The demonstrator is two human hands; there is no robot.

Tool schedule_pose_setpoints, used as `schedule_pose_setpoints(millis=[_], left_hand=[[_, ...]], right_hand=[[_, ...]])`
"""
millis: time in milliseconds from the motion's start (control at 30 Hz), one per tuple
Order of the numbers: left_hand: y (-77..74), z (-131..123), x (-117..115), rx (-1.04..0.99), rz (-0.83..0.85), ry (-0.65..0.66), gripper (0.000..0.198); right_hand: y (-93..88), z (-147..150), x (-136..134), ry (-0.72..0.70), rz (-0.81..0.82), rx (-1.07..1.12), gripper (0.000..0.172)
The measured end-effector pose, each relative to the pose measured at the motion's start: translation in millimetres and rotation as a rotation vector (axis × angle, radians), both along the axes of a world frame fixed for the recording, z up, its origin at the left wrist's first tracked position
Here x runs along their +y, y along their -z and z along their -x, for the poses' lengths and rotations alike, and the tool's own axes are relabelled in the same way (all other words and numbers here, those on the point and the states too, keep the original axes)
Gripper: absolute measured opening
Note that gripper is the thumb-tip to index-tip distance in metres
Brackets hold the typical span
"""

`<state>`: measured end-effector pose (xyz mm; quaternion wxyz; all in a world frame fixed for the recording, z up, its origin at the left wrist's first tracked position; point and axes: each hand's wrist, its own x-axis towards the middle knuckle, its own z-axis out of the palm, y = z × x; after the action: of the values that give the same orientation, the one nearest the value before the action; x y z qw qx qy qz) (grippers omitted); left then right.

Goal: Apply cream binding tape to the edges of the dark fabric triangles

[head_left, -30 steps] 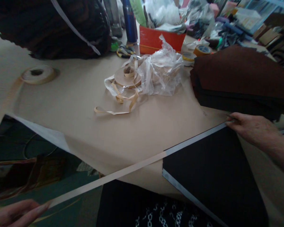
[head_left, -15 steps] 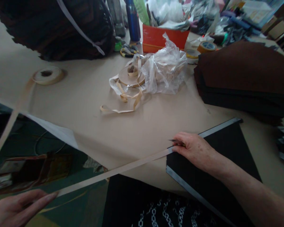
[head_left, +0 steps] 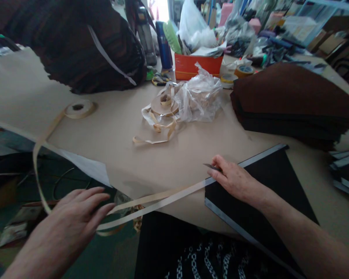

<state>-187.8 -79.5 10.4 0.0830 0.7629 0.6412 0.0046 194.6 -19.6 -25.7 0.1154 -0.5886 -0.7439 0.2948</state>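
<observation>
My right hand [head_left: 232, 178] grips a small dark pointed blade [head_left: 212, 167] between thumb and fingers; its handle is hidden. The hand rests over the corner of a black panel [head_left: 282, 186] with grey strips along two edges. From that corner a pale narrow tape [head_left: 174, 198] runs left toward my left hand [head_left: 78, 213]. That hand hovers past the table edge, thumb and fingers apart, beside the tape. A second tan length lies alongside the pale one. The tape roll [head_left: 79, 109] lies on the table at left, its tail drooping over the edge behind my left hand.
Another tape roll [head_left: 163, 106] with loose curls sits beside a crumpled clear bag [head_left: 199, 99]. Behind stand a red box [head_left: 197, 66] and a blue bottle [head_left: 164, 46]. Stacked brown and black sheets [head_left: 291, 100] are at right, a large dark bundle [head_left: 95, 50] at back left.
My left hand has moved right and up, its pinch on the tape opened. The tape from the roll now hangs slack. My right hand stays at the panel corner.
</observation>
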Motion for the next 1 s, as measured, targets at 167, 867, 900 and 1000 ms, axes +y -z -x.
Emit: schedule_pose_setpoints(millis=[167, 867, 900, 1000], left_hand=[[4.3, -119, 24, -0.209, 0.019, 0.301, 0.023], [14.4, -200, 54, 0.031, 0.077, 0.393, 0.019], [14.9, -200, 55, 0.029, 0.076, 0.395, 0.019], [18.3, -198, 55, 0.017, 0.071, 0.394, 0.018]], right_hand=[[-20.0, -11, -12, 0.008, 0.046, 0.240, 0.020], [11.9, 15, -38, 0.133, 0.106, 0.286, 0.030], [12.6, 16, -38, 0.131, 0.108, 0.271, 0.029], [13.5, 17, -39, 0.126, 0.103, 0.227, 0.030]])
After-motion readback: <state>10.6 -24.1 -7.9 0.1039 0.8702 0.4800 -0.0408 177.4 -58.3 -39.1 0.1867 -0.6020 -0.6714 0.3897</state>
